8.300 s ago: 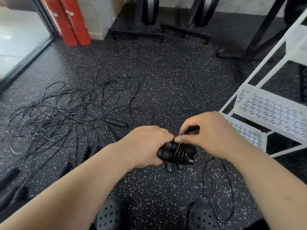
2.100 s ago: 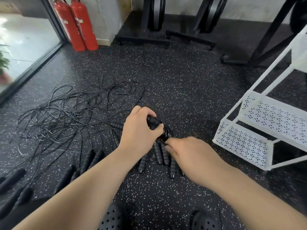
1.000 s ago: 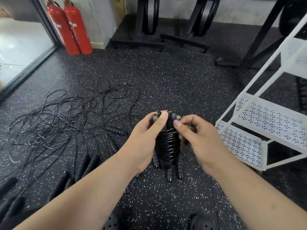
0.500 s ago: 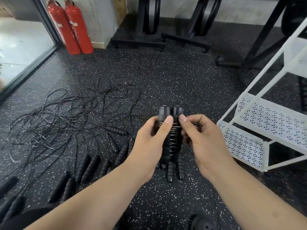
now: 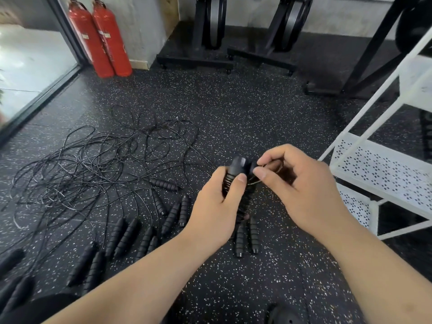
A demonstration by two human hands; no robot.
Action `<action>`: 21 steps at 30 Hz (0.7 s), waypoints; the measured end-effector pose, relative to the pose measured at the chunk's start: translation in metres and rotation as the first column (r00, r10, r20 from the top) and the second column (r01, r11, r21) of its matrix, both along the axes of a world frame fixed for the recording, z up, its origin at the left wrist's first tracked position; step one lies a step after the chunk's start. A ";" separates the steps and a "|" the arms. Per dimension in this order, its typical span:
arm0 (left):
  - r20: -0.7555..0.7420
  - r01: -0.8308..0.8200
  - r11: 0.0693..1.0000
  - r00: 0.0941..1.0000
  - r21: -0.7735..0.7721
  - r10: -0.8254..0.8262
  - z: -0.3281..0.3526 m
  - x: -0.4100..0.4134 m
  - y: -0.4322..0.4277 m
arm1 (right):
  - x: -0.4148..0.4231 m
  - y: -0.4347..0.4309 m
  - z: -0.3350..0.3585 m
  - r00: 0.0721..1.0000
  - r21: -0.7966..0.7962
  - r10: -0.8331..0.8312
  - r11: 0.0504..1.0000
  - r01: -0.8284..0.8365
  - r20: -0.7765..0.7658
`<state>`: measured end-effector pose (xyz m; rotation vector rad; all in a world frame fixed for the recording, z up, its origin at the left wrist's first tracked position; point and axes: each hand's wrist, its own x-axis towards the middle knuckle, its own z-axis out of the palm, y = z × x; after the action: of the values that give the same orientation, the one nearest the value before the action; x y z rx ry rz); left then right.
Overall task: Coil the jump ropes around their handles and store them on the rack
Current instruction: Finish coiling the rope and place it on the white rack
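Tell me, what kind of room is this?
Probably a gym. The speckled rubber floor is the kind gyms use, lots of jump ropes lie tangled on it, and black machines that look like workout gear stand by the wall.

Two red fire extinguishers [image 5: 109,40] stand on speckled black floor [image 5: 245,108] beside a glass pane [image 5: 35,61].
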<state>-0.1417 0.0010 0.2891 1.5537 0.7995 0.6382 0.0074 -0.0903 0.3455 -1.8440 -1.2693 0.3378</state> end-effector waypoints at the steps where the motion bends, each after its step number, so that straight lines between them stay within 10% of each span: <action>1: -0.055 0.036 0.997 0.998 0.065 -0.032 -0.002 -0.002 0.000 | 0.004 0.000 0.001 0.999 0.010 -0.010 1.000 0.009 0.038; 7: -0.167 0.299 0.941 0.947 0.159 -0.273 -0.004 -0.011 -0.026 | 0.047 0.000 0.007 0.986 0.092 -0.159 0.982 0.164 -0.059; 14: 0.046 0.088 0.965 0.996 -0.248 -0.079 -0.001 0.000 -0.019 | 0.038 -0.016 0.011 0.990 -0.126 0.079 0.988 -0.094 -0.120; 21: 0.080 -0.049 0.944 0.994 -0.325 0.079 0.004 0.007 -0.003 | 0.027 -0.012 0.003 0.984 -0.309 0.150 0.935 -0.173 -0.097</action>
<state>-0.1350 -0.0019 0.2927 1.1961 0.8418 0.5883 0.0344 -0.1022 0.3485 -1.9746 -1.3824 0.7293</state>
